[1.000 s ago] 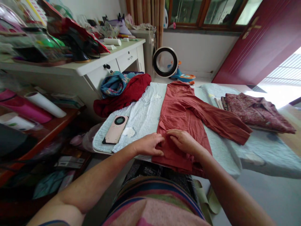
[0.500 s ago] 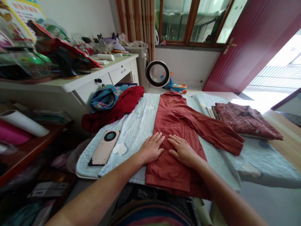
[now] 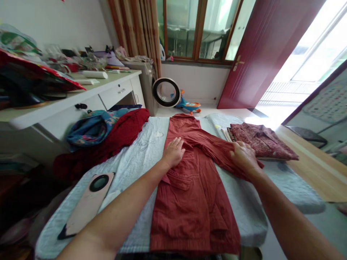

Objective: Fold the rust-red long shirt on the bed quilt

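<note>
A rust-red shirt (image 3: pixel 193 195) lies folded lengthwise on a pale blue padded cover (image 3: pixel 141 155), its one sleeve stretched out to the right. My left hand (image 3: pixel 173 152) rests flat on the shirt's upper body, fingers spread. My right hand (image 3: pixel 243 157) lies on the end of the sleeve near the cuff, fingers curled over the cloth. Just beyond that hand sits a folded dark red patterned garment (image 3: pixel 261 141).
A pink phone (image 3: pixel 88 202) lies face down on the cover at the left. A dark red cloth (image 3: pixel 108 141) and a blue patterned cloth (image 3: pixel 89 128) are heaped at the back left beside a cluttered white desk (image 3: pixel 81 95). A round fan (image 3: pixel 166 92) and an open red door (image 3: pixel 260 50) stand behind.
Both hands left the shirt's lower body: the left slid up to the chest, the right went out along the sleeve to its end. The view has tilted up and moved closer.
</note>
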Available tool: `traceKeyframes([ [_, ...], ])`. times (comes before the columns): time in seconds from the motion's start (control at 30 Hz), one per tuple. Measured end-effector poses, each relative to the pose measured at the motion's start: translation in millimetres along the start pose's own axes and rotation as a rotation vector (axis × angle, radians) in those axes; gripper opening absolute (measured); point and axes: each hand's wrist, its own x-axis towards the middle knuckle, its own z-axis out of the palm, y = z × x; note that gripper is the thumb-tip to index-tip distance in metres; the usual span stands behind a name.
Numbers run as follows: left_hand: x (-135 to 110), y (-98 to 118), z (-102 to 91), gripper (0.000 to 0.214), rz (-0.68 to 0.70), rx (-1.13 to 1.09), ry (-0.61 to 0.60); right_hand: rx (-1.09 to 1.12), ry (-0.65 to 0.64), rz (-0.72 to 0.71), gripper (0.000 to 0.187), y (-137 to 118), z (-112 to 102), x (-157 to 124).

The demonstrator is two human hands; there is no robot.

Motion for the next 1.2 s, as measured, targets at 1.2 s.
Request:
traceKeyframes([
  [1.2, 33, -5, 17.2, 0.016, -0.507, -1.515, 0.033, 0.681, -0.109, -0.318, 0.011, -94, -66, -34],
])
